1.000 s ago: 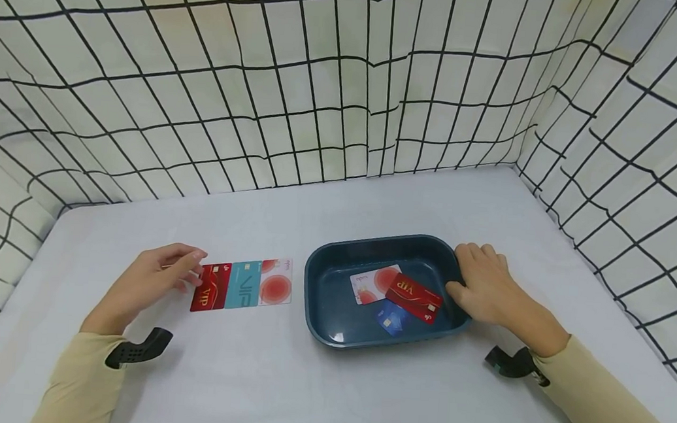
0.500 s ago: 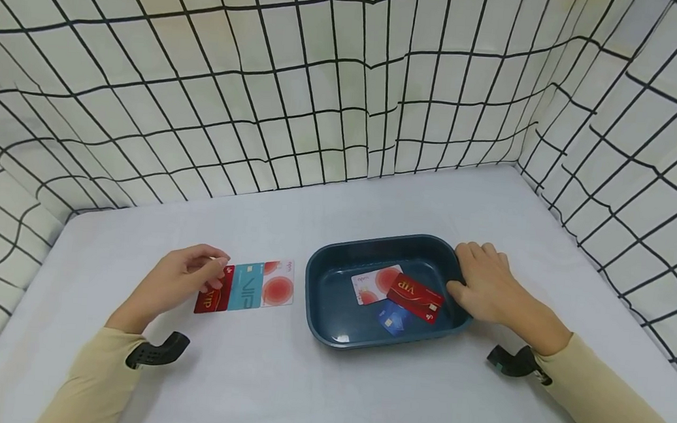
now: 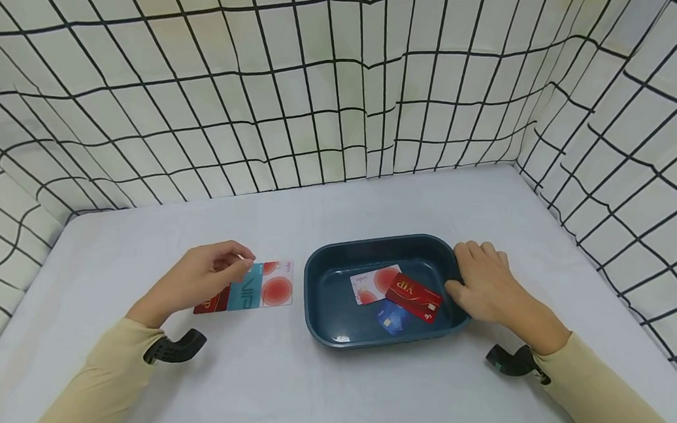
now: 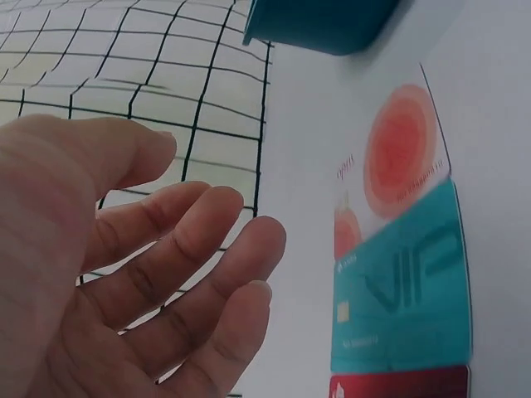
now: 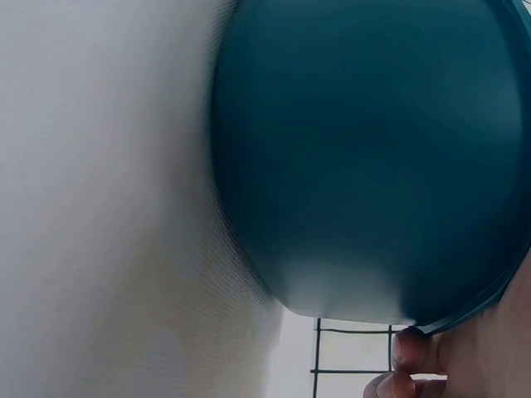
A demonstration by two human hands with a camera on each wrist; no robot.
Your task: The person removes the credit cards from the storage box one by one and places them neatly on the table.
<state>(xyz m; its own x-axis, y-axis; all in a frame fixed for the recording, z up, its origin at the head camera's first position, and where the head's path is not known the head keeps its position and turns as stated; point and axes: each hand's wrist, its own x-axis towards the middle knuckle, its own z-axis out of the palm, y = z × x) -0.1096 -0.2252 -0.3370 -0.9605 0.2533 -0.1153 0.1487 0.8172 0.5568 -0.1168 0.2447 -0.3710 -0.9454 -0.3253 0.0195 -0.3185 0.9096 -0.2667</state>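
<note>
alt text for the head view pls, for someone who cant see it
A person's left hand hovers over three cards laid side by side on a white table, while the right hand grips the rim of a dark teal tray holding three more cards.

"VIP" reads on the teal card [image 4: 402,290] and the tray's red card [image 3: 414,297].

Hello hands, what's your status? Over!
Left hand open above teal VIP card. Right hand grips dark teal plastic tray. Nothing blocking.
</note>
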